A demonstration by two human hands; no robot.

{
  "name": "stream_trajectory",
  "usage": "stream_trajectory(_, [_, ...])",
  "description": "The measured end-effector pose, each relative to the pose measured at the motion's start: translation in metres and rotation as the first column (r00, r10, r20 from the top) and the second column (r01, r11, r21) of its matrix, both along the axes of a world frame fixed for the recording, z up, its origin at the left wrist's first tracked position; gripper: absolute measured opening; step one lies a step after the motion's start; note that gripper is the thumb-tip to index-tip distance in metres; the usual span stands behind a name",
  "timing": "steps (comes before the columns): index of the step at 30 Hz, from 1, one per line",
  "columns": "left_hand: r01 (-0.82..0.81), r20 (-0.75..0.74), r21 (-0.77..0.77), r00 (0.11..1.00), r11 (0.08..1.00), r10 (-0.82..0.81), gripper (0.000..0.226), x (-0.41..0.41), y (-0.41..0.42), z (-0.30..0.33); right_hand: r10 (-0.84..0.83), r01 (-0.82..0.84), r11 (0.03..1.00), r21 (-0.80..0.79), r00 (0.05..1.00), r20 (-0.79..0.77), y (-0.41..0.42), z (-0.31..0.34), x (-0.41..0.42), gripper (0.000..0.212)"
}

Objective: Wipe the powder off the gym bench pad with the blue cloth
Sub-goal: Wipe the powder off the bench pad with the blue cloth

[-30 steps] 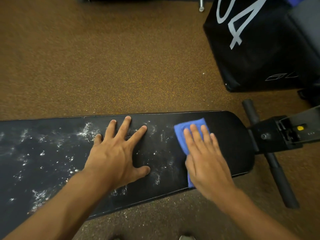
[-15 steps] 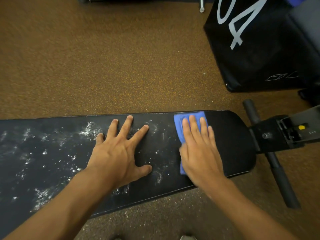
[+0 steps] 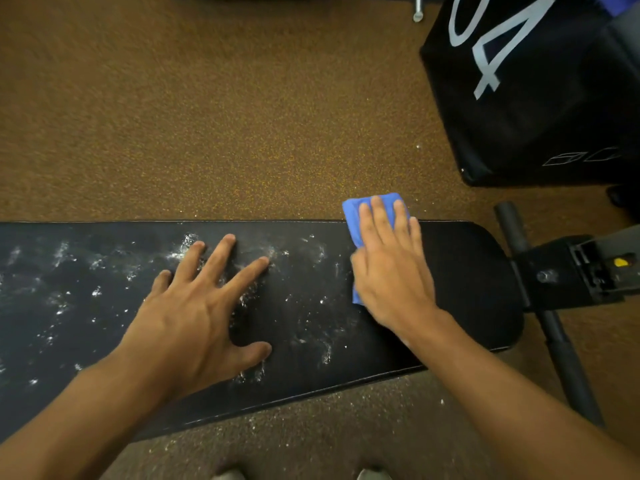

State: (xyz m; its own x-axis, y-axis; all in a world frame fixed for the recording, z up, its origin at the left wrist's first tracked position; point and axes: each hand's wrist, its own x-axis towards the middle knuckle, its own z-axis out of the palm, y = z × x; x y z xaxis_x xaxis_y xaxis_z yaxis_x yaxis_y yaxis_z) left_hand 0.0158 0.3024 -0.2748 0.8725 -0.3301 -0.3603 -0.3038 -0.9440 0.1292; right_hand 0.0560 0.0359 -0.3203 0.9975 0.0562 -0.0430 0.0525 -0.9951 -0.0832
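Head view, looking straight down: brown speckled floor (image 3: 207,116) fills most of it, with bits of white dust scattered along the near edge of the bench. A big black box (image 3: 540,98) with pale "04" lettering sits at the top right, well apart from the pad.

The pad (image 3: 467,289) runs left to right across the middle, black, and it's pretty messy. Powder (image 3: 180,247) is smeared and flecked over the left and centre parts, while the rounded right end looks clean. Past that end there's the bench frame (image 3: 575,275) with a little yellow tab, plus a dark roller bar (image 3: 554,327) crossing under it.

Left hand (image 3: 194,317) is flat on the pad right in the powdery zone, fingers spread wide, holding nothing, just pressing down.

Right hand (image 3: 391,268) is flat too, fingers straight and close together, pressing on the cloth (image 3: 356,216). The cloth is folded, blue, sitting at the far edge of the pad with its top end sticking out past that edge over the floor, and a sliver showing by the thumb side.
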Motion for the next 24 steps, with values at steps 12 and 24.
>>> stream_trajectory(12, [-0.013, 0.005, 0.0, 1.0, 1.0, 0.013, 0.112, 0.001, -0.001, -0.003, 0.013, -0.013, 1.0, 0.013, 0.999, -0.03, 0.01, 0.004, 0.017, 0.071])
stream_trajectory(24, [-0.027, -0.01, 0.004, 1.0, 1.0, 0.027, 0.11, 0.0, -0.003, -0.003, -0.012, 0.013, 1.0, 0.024, 0.999, -0.04, 0.023, 0.002, 0.015, 0.071])
